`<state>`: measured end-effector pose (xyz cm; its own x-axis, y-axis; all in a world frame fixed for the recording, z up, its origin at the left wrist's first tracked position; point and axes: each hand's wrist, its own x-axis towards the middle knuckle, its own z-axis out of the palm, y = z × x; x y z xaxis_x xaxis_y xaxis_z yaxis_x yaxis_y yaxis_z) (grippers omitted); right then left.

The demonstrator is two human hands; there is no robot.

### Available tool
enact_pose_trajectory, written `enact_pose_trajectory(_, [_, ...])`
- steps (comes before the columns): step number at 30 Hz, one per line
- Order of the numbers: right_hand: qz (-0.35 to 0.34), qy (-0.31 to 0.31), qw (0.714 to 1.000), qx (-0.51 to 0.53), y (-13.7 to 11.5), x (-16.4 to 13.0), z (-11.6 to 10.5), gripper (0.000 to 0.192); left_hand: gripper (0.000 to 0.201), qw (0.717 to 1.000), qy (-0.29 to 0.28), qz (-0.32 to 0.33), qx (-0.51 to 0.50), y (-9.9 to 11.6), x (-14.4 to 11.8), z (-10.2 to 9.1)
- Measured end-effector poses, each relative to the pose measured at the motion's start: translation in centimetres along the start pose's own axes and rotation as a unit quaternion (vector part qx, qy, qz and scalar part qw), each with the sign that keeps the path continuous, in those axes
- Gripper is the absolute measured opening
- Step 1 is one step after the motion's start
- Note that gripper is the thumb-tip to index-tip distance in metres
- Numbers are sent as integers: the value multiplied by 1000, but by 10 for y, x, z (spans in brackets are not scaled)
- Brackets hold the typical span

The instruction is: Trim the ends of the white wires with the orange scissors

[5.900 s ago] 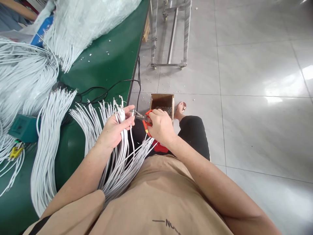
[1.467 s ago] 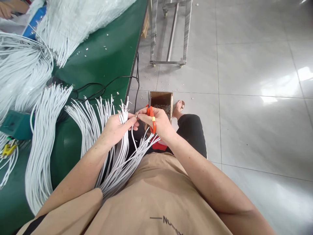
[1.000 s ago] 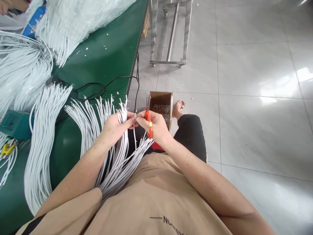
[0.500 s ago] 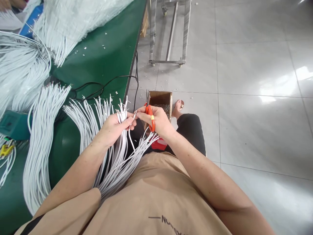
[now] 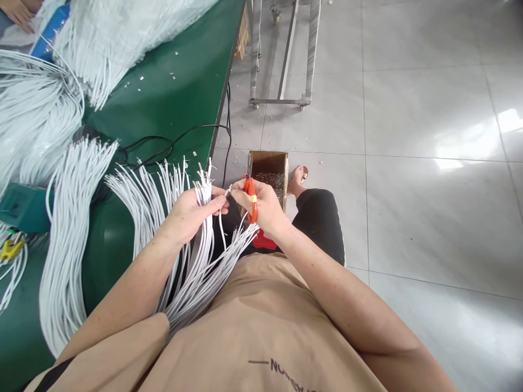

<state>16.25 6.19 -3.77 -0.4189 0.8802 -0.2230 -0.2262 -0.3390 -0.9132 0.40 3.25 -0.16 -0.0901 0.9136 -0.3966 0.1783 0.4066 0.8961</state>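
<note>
My left hand [image 5: 191, 211] grips a bundle of white cables [image 5: 203, 247] that fans down across my lap, their metal-tipped ends sticking up above my fingers. My right hand [image 5: 261, 204] holds orange-handled scissors [image 5: 250, 196] with the blades pointing up, and its fingertips pinch the tip of one cable [image 5: 227, 191] right beside my left thumb. The two hands almost touch. Just beyond them on the floor stands a small open cardboard box [image 5: 281, 161] with metal scraps inside.
A green workbench [image 5: 171, 103] on the left carries more white cable bundles [image 5: 69, 218], a black cord [image 5: 171, 141], a green device [image 5: 20, 201] and a plastic bag of cables [image 5: 122, 27]. A metal trolley frame [image 5: 281, 60] stands on the grey tiled floor. Another person's hand [image 5: 16, 10] shows top left.
Earlier the scissors' blades pointed left at a cable end; now they point up while my right fingertips pinch a cable tip. The left hand's grip on the bundle stays the same.
</note>
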Motion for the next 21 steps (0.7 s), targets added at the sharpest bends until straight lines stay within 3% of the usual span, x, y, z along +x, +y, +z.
enact_pose_trajectory(6, [2, 9, 1000, 24, -8, -4, -1, 17, 27, 998, 60, 12, 16, -3, 2, 1])
enact_pose_trajectory(11, [15, 65, 998, 12, -13, 0, 0, 15, 24, 996, 75, 27, 33, -4, 3, 2])
enact_pose_trajectory(16, [20, 21, 1000, 0, -12, 5, 2, 18, 24, 998, 54, 27, 35, -5, 4, 1])
enact_pose_trajectory(21, [26, 23, 999, -18, -7, 8, 1, 18, 26, 995, 72, 30, 67, -6, 2, 1])
